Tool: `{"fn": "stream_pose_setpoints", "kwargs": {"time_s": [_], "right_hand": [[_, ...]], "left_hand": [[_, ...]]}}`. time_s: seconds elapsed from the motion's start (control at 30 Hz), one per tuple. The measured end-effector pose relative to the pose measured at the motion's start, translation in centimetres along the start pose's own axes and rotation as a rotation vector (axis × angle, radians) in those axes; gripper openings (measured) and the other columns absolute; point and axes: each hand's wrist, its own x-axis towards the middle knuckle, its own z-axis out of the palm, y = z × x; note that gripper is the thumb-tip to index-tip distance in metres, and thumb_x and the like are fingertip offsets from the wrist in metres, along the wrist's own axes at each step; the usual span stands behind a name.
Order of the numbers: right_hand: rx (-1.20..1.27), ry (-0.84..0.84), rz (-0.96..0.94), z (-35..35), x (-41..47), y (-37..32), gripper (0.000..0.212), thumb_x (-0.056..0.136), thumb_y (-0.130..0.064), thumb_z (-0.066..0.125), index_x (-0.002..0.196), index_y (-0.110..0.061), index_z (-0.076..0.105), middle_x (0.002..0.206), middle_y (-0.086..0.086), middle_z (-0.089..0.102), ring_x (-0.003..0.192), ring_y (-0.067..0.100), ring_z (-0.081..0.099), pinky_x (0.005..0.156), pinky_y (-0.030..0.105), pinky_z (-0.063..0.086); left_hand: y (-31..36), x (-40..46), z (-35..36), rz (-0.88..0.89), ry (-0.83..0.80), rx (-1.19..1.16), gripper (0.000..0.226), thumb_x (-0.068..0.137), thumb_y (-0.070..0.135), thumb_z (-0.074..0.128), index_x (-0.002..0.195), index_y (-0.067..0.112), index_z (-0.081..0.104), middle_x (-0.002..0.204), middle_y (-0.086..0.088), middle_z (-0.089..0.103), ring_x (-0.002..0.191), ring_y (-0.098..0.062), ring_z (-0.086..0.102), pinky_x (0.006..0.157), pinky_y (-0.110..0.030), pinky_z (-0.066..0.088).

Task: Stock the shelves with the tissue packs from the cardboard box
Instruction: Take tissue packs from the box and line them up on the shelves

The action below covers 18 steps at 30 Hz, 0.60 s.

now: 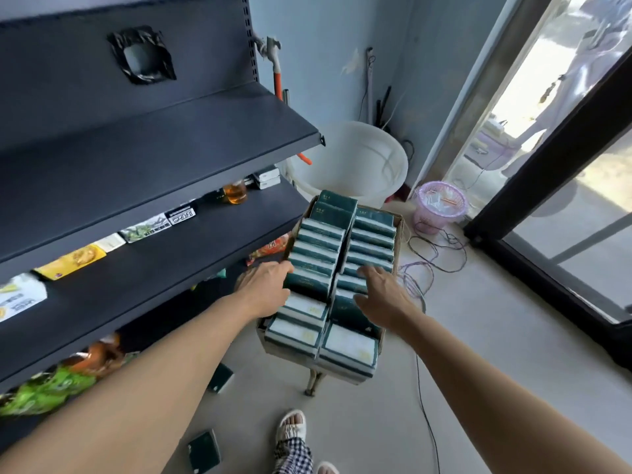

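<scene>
2 rows of tissue packs (318, 249) fill our cardboard box (398, 230); our left hand (265, 285) grasps 1 pack, our right hand (381, 292) hovers released, ready for another.

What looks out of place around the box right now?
Two dark green packs lie loose on the floor beside the box, not on a shelf. Cables also sprawl on the floor right of the box.

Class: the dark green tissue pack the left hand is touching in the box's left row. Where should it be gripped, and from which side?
Grip the tissue pack across its two broad faces, from above. It stands on edge, wedged between neighbours in the cardboard box, so only its top edge is exposed; the left hand probably pinches there.
</scene>
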Motion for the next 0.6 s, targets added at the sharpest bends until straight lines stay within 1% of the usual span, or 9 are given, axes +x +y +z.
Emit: {"fn": "stream_pose_setpoints", "kwargs": {"time_s": [0.07,0.17,0.27,0.4,0.5,0.6], "right_hand": [[-0.004,-0.039,0.003,1.6,-0.8,0.6,0.054,0.088,-0.019,0.053,0.138,-0.011,0.034,0.137,0.012,0.043,0.124,0.029,0.040,0.100,0.035,0.036],[-0.009,-0.099,0.016,4.2,-2.0,1.4,0.056,0.087,-0.022,0.055,0.137,-0.012,0.033,0.137,0.011,0.045,0.123,0.029,0.042,0.097,0.035,0.038],[-0.013,-0.138,0.017,6.4,-3.0,2.2,0.063,0.086,-0.027,0.058,0.141,-0.012,0.029,0.139,0.010,0.046,0.125,0.028,0.043,0.098,0.034,0.037],[0.009,-0.139,0.025,8.7,-3.7,3.1,0.074,0.082,-0.031,0.065,0.143,-0.015,0.026,0.136,0.010,0.044,0.125,0.027,0.040,0.102,0.035,0.036],[-0.021,-0.108,0.006,10.1,-3.6,3.9,0.083,0.077,-0.035,0.072,0.143,-0.017,0.025,0.133,0.007,0.041,0.121,0.024,0.038,0.102,0.032,0.036],[-0.081,-0.069,-0.013,11.7,-3.6,4.5,0.087,0.071,-0.040,0.075,0.141,-0.020,0.027,0.132,0.005,0.037,0.117,0.020,0.036,0.100,0.030,0.034]], "left_hand": [[0.0,-1.1,1.7,-0.010,-0.020,-0.011,0.044,0.092,0.022,0.052,0.135,0.026,0.043,0.135,0.000,0.050,0.118,-0.025,0.051,0.095,-0.041,0.044],[-0.3,-2.6,4.1,-0.031,-0.054,-0.037,0.043,0.092,0.023,0.052,0.135,0.027,0.043,0.133,0.001,0.052,0.114,-0.025,0.053,0.091,-0.038,0.045],[-0.9,-3.7,6.3,-0.035,-0.073,-0.057,0.046,0.091,0.026,0.056,0.136,0.027,0.043,0.131,0.002,0.053,0.115,-0.023,0.053,0.093,-0.037,0.045],[-2.4,-3.8,8.9,0.020,-0.072,0.002,0.054,0.088,0.028,0.062,0.138,0.026,0.042,0.136,0.004,0.047,0.126,-0.018,0.041,0.101,-0.035,0.035],[-3.5,-2.8,10.7,0.099,-0.005,0.093,0.058,0.084,0.027,0.065,0.137,0.026,0.042,0.136,0.007,0.044,0.128,-0.014,0.036,0.103,-0.031,0.029],[-4.1,-1.8,12.5,0.172,0.026,0.153,0.063,0.079,0.023,0.068,0.137,0.026,0.042,0.135,0.007,0.043,0.128,-0.013,0.035,0.103,-0.029,0.024]]}}
